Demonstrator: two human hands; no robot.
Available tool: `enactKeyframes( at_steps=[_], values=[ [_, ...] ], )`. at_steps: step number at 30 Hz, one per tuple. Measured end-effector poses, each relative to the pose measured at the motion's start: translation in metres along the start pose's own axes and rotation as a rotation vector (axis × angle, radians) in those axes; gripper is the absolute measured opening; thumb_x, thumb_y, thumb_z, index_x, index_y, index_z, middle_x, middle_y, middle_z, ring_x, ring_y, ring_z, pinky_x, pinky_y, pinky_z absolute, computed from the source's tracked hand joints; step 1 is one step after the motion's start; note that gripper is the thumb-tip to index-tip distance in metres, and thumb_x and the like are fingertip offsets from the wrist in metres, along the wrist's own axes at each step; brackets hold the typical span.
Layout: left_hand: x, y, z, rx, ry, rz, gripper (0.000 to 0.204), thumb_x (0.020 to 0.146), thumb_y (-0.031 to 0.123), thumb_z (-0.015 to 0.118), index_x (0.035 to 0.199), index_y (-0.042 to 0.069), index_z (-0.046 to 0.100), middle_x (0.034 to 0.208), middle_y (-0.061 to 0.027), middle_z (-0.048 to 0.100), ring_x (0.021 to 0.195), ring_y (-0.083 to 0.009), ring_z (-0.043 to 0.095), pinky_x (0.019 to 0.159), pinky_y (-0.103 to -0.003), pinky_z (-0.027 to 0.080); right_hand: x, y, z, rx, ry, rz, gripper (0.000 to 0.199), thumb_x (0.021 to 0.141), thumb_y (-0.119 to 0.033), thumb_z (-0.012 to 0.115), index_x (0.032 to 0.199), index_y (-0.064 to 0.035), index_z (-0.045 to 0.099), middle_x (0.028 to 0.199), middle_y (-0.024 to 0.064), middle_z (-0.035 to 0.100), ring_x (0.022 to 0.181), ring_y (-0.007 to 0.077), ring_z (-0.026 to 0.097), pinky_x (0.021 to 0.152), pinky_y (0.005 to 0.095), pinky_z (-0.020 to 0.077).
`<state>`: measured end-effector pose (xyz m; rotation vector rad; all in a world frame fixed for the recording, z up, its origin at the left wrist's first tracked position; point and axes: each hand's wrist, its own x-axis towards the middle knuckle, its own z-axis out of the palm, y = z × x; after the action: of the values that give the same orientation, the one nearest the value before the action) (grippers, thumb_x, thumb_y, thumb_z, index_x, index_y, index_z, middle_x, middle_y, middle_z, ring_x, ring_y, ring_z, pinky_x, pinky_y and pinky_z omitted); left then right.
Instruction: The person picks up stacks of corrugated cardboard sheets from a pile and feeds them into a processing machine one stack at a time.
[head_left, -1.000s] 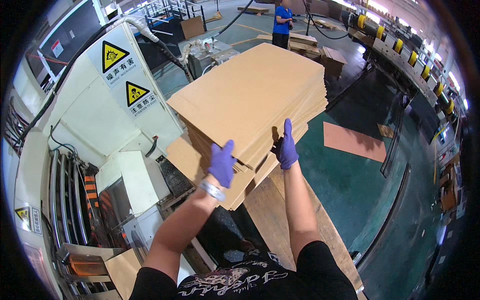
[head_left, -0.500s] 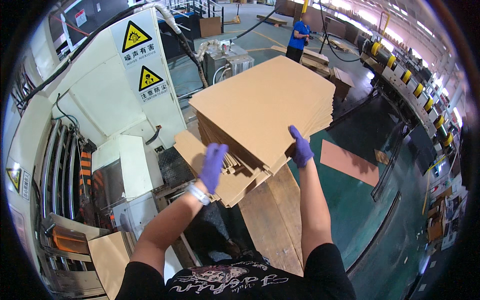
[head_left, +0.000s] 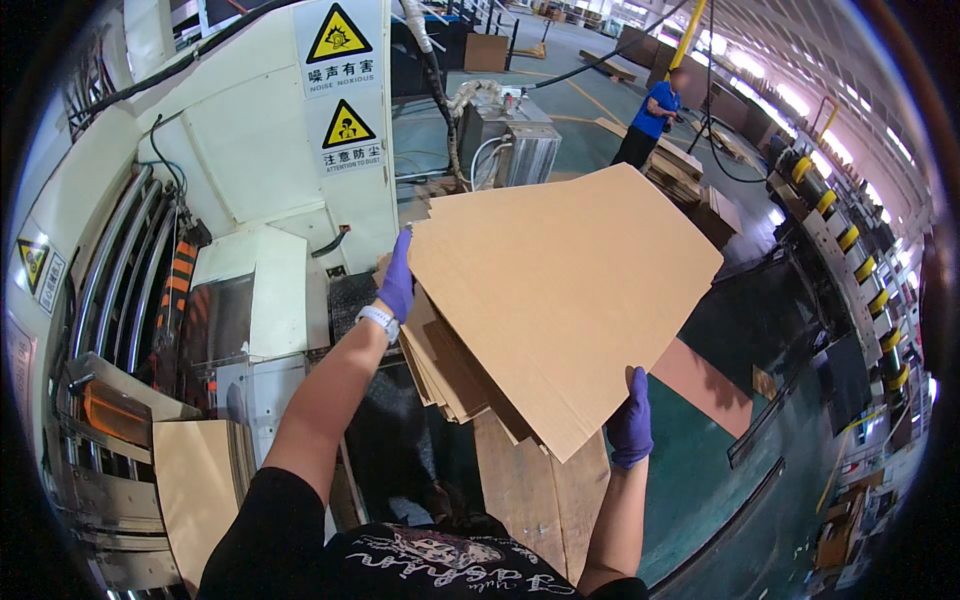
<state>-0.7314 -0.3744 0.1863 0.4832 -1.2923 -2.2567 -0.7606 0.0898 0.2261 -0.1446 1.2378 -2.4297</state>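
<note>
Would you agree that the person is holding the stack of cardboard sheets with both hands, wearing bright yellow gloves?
Not quite: the gloves are purple, not yellow. The head view shows the left hand on the far left edge of the stack of cardboard sheets and the right hand at its near right edge, so the person does hold it with both hands.

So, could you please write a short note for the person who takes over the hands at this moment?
Left hand: purple glove, grips the far left edge of the cardboard stack.
Right hand: purple glove, holds the near right corner of the stack.
The stack is lifted and tilted, beside the white machine.
Done: the stack is in both hands.
Left: it is not yet set down anywhere.
</note>
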Motion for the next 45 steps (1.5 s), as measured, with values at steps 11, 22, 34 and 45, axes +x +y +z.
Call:
enactKeyframes(
  at_steps=[11,22,34,45],
  values=[
    [0.041,-0.004,0.019,0.016,-0.043,0.166,0.052,0.093,0.045,0.044,0.129,0.007,0.048,0.121,-0.0042,0.057,0.112,-0.0172,0.054,0.100,-0.032,0.038,0.090,-0.051,-0.048,-0.086,-0.073,-0.022,0.061,0.091,-0.052,0.045,0.130,-0.0052,0.046,0.124,0.0084,0.056,0.110,0.0227,0.056,0.092,0.0364,0.0451],
    [-0.112,0.068,0.121,0.220,-0.003,0.567,0.017,0.088,0.022,0.060,0.092,0.011,0.048,0.081,0.0042,0.043,0.073,-0.0051,0.039,0.066,-0.022,0.036,0.064,-0.053,-0.068,0.132,-0.144,-0.058,0.066,0.090,-0.054,0.041,0.131,-0.0038,0.045,0.127,0.0129,0.053,0.112,0.0270,0.053,0.094,0.0378,0.0439],
    [-0.143,-0.024,0.064,0.384,0.181,0.578,0.015,0.092,0.020,0.054,0.097,0.006,0.055,0.083,-0.0019,0.051,0.076,-0.0094,0.047,0.068,-0.025,0.041,0.043,-0.069,-0.075,0.136,-0.237,0.001,0.062,0.089,-0.050,0.046,0.131,-0.0039,0.045,0.128,0.0118,0.053,0.113,0.0262,0.053,0.095,0.0378,0.0430],
    [-0.032,-0.014,0.028,0.731,0.025,0.585,0.042,0.094,0.027,0.047,0.127,0.002,0.047,0.130,-0.0137,0.047,0.124,-0.0217,0.041,0.105,-0.034,0.031,0.058,-0.053,-0.054,0.172,-0.107,-0.012,0.057,0.091,-0.047,0.045,0.129,-0.0044,0.047,0.127,0.0092,0.053,0.113,0.0243,0.053,0.096,0.0376,0.0424]
  ],
)
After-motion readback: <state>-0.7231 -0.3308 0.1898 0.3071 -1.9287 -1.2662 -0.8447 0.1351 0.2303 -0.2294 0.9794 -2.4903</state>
